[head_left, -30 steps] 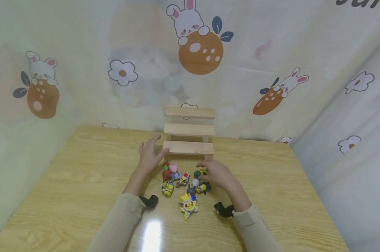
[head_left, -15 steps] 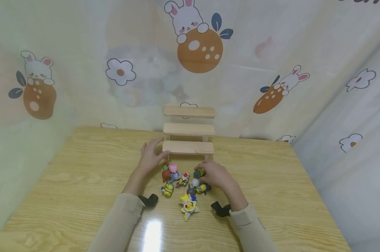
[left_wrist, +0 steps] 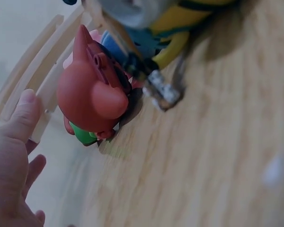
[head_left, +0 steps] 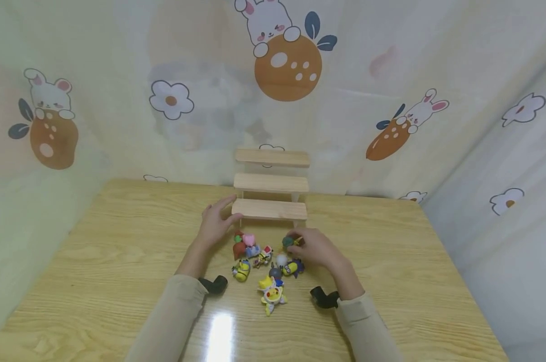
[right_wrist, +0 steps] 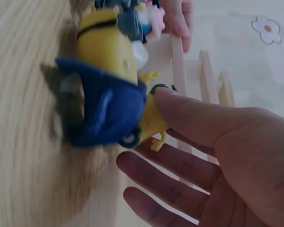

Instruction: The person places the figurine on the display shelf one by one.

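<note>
My right hand [head_left: 317, 245] pinches a small yellow-and-green toy figurine [right_wrist: 154, 116] between thumb and index finger, while its other fingers stay spread. Just in front of it lies a yellow goggled figurine with a dark blue cape [right_wrist: 114, 106]. My left hand [head_left: 213, 224] is at the left end of the three-tier wooden stand [head_left: 269, 209], thumb right at the lowest step's corner and fingers extended. Near that hand sit a red pointed-head figurine [left_wrist: 87, 92] and a pink one [head_left: 249, 240], partly hidden by others in the left wrist view.
More figurines cluster before the stand: a yellow-and-blue one [head_left: 242, 270], a white round one [head_left: 281, 260], a dark grey one [head_left: 275, 272] and a yellow star-shaped one [head_left: 272, 294]. A patterned curtain [head_left: 200, 141] hangs behind the wooden table [head_left: 381, 261].
My right hand has taken hold of the yellow-and-green figurine and shifted it slightly right, away from the cluster. The left hand stays by the stand's left end, a little closer to it.
</note>
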`<state>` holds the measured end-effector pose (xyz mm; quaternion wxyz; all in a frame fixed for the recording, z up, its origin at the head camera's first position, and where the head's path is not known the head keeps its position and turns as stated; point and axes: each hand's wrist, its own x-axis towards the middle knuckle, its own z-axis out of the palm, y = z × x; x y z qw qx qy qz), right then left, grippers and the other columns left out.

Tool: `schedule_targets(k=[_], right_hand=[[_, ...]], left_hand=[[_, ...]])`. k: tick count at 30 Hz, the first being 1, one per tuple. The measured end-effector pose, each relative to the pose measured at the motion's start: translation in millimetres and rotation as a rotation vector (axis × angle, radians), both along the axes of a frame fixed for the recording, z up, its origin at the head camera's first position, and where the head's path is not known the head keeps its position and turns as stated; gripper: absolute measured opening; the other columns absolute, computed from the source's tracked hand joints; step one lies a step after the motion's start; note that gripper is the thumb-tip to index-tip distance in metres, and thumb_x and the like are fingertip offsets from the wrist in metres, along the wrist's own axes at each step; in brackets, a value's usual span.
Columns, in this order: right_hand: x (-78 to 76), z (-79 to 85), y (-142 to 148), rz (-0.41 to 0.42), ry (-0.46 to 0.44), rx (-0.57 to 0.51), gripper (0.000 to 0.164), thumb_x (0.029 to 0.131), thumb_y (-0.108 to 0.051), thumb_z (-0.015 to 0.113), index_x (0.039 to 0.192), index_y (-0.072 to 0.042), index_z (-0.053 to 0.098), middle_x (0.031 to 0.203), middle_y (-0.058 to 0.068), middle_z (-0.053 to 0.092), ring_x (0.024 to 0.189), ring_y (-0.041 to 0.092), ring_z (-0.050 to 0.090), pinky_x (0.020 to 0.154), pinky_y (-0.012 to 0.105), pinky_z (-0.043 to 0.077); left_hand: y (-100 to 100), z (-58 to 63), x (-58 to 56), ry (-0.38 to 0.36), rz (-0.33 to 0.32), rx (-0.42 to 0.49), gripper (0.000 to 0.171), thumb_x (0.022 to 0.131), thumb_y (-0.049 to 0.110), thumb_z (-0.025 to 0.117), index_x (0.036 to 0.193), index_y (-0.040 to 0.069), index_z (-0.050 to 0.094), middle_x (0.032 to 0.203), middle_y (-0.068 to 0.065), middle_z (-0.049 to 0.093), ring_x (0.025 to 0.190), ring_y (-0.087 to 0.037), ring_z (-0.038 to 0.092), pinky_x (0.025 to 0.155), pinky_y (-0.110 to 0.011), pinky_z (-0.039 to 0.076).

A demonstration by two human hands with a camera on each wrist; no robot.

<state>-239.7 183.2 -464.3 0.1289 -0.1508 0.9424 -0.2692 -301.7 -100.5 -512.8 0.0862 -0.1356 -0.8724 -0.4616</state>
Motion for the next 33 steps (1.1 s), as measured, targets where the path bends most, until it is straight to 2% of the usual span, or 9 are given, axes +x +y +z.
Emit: schedule_targets(k=[5, 10, 17, 23, 29, 33], right_hand=[[-0.9, 0.9, 5.8, 0.003, -0.004, -0.040, 0.034, 0.092, -0.025, 0.063, 0.122, -0.010, 0.061, 0.112, 0.009, 0.067, 0.102, 0.024, 0.064, 0.088, 0.040, 0.053], [-1.7, 0.3, 9.6, 0.012, -0.011, -0.070, 0.035, 0.094, -0.024, 0.060, 0.126, -0.011, 0.057, 0.113, 0.012, 0.066, 0.103, 0.027, 0.064, 0.088, 0.041, 0.054], [-5.5, -6.2, 15.7, -0.001, 0.009, -0.086, 0.034, 0.095, -0.026, 0.059, 0.127, -0.014, 0.056, 0.111, 0.008, 0.067, 0.103, 0.025, 0.064, 0.086, 0.040, 0.054], [-6.1, -7.1, 16.0, -0.016, 0.003, -0.144, 0.030, 0.092, -0.021, 0.063, 0.119, -0.008, 0.059, 0.107, 0.007, 0.066, 0.098, 0.023, 0.063, 0.080, 0.035, 0.055], [-5.4, -10.3, 16.4, 0.024, 0.059, -0.132, 0.037, 0.090, -0.017, 0.062, 0.125, -0.007, 0.057, 0.108, 0.008, 0.064, 0.097, 0.022, 0.062, 0.081, 0.036, 0.054], [-4.1, -10.4, 15.5, 0.039, 0.070, -0.123, 0.032, 0.087, -0.013, 0.064, 0.118, -0.005, 0.060, 0.107, 0.008, 0.065, 0.095, 0.020, 0.063, 0.082, 0.034, 0.055]], left_hand=[[-2.8, -2.5, -1.7, -0.015, 0.004, 0.019, 0.061, 0.086, 0.036, 0.067, 0.139, 0.012, 0.048, 0.144, -0.006, 0.048, 0.136, -0.027, 0.041, 0.116, -0.058, 0.005], [-3.7, -4.7, -2.9, -0.019, 0.007, 0.042, 0.061, 0.086, 0.037, 0.066, 0.139, 0.013, 0.048, 0.145, -0.005, 0.048, 0.136, -0.027, 0.041, 0.116, -0.057, 0.007], [-2.4, -5.1, -2.8, -0.057, -0.006, 0.118, 0.063, 0.084, 0.039, 0.067, 0.139, 0.014, 0.048, 0.146, -0.002, 0.046, 0.138, -0.025, 0.039, 0.116, -0.044, 0.026], [-2.4, -6.8, -1.6, -0.073, 0.008, 0.125, 0.063, 0.084, 0.038, 0.068, 0.139, 0.015, 0.048, 0.145, -0.002, 0.047, 0.138, -0.025, 0.038, 0.116, -0.043, 0.026], [-2.2, -6.0, -0.3, -0.065, 0.004, 0.133, 0.062, 0.085, 0.037, 0.068, 0.139, 0.013, 0.048, 0.145, -0.004, 0.047, 0.138, -0.027, 0.038, 0.116, -0.044, 0.026], [-2.6, -6.7, 0.3, -0.068, 0.001, 0.131, 0.064, 0.085, 0.038, 0.067, 0.140, 0.013, 0.047, 0.146, -0.004, 0.046, 0.138, -0.027, 0.038, 0.116, -0.044, 0.026]])
